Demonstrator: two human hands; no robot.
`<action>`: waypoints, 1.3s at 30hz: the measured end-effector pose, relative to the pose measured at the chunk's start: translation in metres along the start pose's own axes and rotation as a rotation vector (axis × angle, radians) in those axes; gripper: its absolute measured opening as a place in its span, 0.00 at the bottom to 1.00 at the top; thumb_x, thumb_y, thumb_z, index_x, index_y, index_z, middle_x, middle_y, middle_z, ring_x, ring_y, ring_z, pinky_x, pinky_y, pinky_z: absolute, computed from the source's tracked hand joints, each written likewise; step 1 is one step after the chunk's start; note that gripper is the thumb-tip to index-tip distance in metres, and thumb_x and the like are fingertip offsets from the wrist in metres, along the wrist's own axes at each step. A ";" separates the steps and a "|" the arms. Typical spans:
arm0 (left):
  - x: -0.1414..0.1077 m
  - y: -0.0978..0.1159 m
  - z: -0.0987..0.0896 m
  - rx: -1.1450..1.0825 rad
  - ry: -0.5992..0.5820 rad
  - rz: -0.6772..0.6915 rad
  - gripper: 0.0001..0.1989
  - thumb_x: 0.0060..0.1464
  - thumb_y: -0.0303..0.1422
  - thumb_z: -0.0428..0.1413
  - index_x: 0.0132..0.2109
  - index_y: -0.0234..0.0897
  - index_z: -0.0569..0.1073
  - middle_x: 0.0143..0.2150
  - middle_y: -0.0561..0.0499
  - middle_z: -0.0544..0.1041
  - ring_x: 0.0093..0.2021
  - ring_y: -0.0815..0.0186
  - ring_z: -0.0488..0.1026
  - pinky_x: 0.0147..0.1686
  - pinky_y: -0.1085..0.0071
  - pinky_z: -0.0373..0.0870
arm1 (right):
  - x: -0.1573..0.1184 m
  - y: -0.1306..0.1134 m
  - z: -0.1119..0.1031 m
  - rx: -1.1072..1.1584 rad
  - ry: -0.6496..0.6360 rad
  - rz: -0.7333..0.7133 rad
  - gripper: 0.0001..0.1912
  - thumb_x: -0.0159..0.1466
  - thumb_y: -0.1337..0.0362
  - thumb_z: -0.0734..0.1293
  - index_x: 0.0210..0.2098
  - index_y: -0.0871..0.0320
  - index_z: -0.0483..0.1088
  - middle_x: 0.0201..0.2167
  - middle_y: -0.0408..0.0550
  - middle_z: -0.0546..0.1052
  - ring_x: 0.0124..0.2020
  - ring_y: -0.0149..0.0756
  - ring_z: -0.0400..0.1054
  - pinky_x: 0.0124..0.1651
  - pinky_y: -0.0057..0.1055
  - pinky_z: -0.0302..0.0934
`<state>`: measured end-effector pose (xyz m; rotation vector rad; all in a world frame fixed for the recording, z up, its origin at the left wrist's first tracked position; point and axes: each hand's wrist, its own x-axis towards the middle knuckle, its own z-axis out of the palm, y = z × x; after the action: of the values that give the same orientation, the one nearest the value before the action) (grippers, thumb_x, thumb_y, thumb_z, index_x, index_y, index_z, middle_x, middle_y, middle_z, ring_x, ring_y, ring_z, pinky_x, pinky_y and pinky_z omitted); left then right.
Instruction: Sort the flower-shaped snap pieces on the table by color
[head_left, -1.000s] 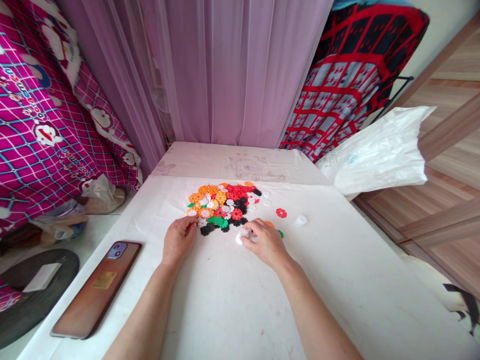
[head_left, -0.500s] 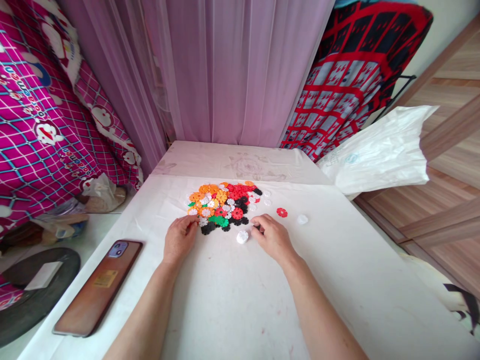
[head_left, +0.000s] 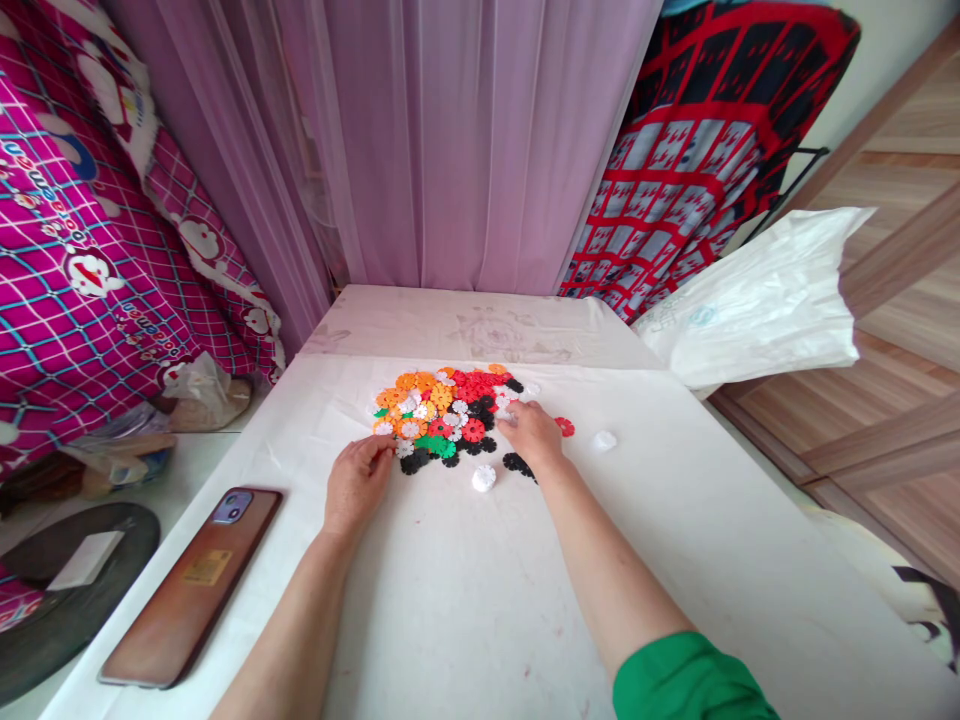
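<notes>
Heap of flower-shaped discs [head_left: 442, 408], orange, red, white, black and green, lying loose and overlapping near the middle of the table. Just in front of it, a small white stack [head_left: 484, 478]. Black discs [head_left: 517, 463] beside the stack, partly covered by the right wrist. A red disc [head_left: 565, 427] peeks out past the right hand [head_left: 531, 432], which also hides some of the heap's right edge. Further right, a whitish piece [head_left: 603, 441], details too pale to read. Brown phone [head_left: 191, 585] well apart, near the table's left edge.

Surface: white cloth [head_left: 442, 610], a few specks; floral strip at the far end. Purple curtain [head_left: 480, 150] behind; white plastic bag [head_left: 757, 300] at right.

Grip: left hand [head_left: 360, 478], fingers bunched at the heap's near-left edge; right, fingers curled close together over white pieces. Cannot tell whether either pinches a disc.
</notes>
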<state>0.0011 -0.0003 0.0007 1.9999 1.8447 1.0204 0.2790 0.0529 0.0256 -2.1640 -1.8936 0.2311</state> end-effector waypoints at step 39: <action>-0.001 -0.001 0.001 0.000 0.007 0.007 0.14 0.55 0.36 0.48 0.39 0.42 0.77 0.43 0.50 0.82 0.43 0.60 0.77 0.47 0.64 0.72 | -0.067 0.017 -0.016 0.256 0.071 -0.203 0.08 0.62 0.66 0.63 0.39 0.53 0.73 0.38 0.43 0.77 0.38 0.34 0.70 0.42 0.29 0.60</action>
<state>0.0008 -0.0009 -0.0009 2.0063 1.8421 1.0310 0.2903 -0.0163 0.0331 -1.7795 -1.9106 0.3312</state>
